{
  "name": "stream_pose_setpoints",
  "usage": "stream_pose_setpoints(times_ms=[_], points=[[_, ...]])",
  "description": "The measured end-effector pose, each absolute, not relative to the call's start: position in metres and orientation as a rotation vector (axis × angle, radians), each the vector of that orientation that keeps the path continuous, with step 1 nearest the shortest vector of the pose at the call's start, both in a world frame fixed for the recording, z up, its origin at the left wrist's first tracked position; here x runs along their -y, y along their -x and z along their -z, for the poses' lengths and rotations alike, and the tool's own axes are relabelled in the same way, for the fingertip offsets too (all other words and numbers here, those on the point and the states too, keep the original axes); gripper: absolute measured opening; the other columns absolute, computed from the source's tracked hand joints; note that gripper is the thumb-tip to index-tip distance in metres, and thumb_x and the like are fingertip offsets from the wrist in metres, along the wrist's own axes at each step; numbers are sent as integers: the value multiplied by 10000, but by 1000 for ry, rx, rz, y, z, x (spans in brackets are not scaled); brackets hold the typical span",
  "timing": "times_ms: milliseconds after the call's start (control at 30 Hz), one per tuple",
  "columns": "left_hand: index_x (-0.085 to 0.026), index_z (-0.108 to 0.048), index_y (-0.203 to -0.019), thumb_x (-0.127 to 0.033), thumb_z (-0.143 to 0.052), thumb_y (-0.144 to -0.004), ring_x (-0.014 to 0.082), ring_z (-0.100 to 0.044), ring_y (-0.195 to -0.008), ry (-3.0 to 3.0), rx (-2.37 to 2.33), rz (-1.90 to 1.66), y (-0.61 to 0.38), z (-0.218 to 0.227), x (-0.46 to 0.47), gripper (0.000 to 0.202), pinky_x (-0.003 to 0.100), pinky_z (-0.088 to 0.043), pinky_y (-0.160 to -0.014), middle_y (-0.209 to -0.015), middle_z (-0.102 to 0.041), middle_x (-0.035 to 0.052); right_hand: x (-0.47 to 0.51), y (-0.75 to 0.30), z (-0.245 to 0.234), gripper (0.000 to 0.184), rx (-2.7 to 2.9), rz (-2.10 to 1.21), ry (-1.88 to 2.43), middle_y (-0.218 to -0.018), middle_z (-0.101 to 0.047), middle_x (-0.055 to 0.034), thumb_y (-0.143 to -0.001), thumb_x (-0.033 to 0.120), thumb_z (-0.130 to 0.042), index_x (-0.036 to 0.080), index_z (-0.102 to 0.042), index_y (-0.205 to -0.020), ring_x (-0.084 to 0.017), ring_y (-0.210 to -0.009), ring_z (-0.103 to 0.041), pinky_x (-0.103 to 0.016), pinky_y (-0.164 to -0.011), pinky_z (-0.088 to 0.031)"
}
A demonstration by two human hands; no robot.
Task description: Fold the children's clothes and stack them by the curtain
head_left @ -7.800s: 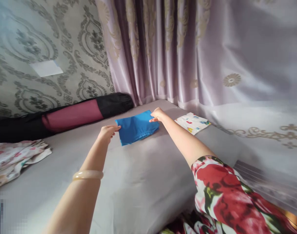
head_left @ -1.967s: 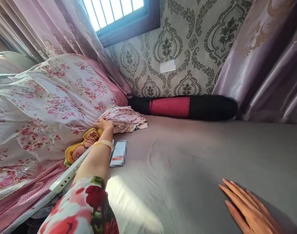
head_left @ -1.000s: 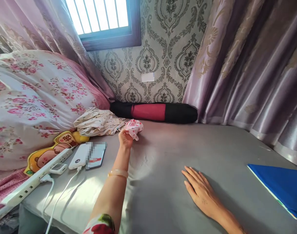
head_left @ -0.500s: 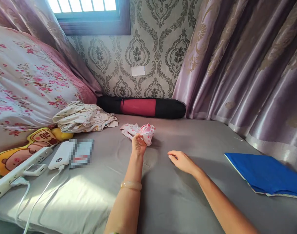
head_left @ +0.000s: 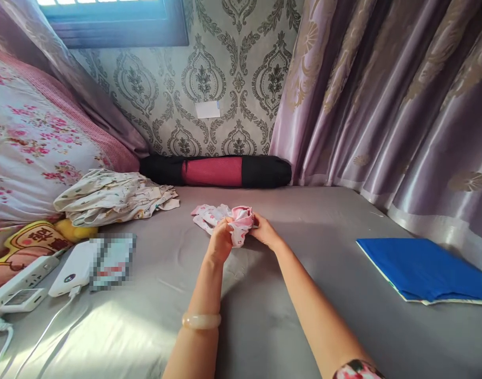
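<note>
A small white garment with a pink print (head_left: 241,223) is bunched up between my two hands over the grey bed sheet (head_left: 264,321). My left hand (head_left: 222,241) is closed on its near left side, below a pale bangle (head_left: 202,321) on the forearm. On the garment's right edge, my right hand (head_left: 264,231) pinches the cloth, its fingertips partly hidden behind the folds. The pink inside of an opening faces up, and a loose part of the garment trails to the left on the sheet.
A black and red bolster-shaped bag (head_left: 213,171) lies along the wall. Crumpled cream cloth (head_left: 114,197), a plush pillow (head_left: 27,245), a power strip (head_left: 23,281) and a white power bank (head_left: 72,268) with a cable sit at left. Folded blue cloth (head_left: 422,268) lies at right.
My right hand has moved left from above the sheet and taken hold of the garment's right edge. My left hand keeps its grip. The view has shifted slightly right.
</note>
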State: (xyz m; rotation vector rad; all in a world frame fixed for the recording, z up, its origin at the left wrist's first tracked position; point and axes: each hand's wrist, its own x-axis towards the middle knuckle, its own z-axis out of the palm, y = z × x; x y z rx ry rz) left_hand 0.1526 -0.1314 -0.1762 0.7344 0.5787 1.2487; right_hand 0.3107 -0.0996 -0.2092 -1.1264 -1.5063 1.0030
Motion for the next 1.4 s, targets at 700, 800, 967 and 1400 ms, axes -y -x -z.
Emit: stream_pose_setpoints(times_ms=[700, 800, 967, 1400], points=[[-259, -605, -1214, -166, -732, -632, 131, -592, -654, -939, -615, -1259, -179, 164, 129, 602, 228, -433, -599, -806, -658, -1, 171, -360, 87, 415, 1446, 195, 1207, -1125, -633, -54, -826, 108, -380, 242, -644, -1117, -244, -1139, -544, -455, -1047, -374], [-216, -665, -1099, -136, -674, -608, 151, -608, -705, -924, -669, -1282, -183, 164, 126, 498, 231, -438, -616, -861, -678, 20, 173, -362, 86, 417, 1468, 200, 1278, -1051, -633, -60, -798, 84, -371, 228, -661, -1061, -251, -1088, -549, -446, -1013, -399], [-185, -701, -927, -287, -643, -707, 195, -616, -829, -928, -779, -1302, -183, 176, 119, 249, 250, -466, -678, -903, -671, 40, 146, -383, 122, 372, 1503, 9, 1569, -922, -661, -57, -719, 66, -395, 192, -688, -910, -221, -936, -568, -357, -893, -455], [-221, -683, -1051, -115, -684, -537, 147, -583, -603, -1040, -941, -1185, -183, 181, 123, 525, 220, -421, -519, -830, -671, 9, 153, -403, 124, 328, 1584, -721, 1689, -1045, -686, -34, -797, 429, -596, 217, -698, -1025, -195, -930, -607, -272, -773, -443]])
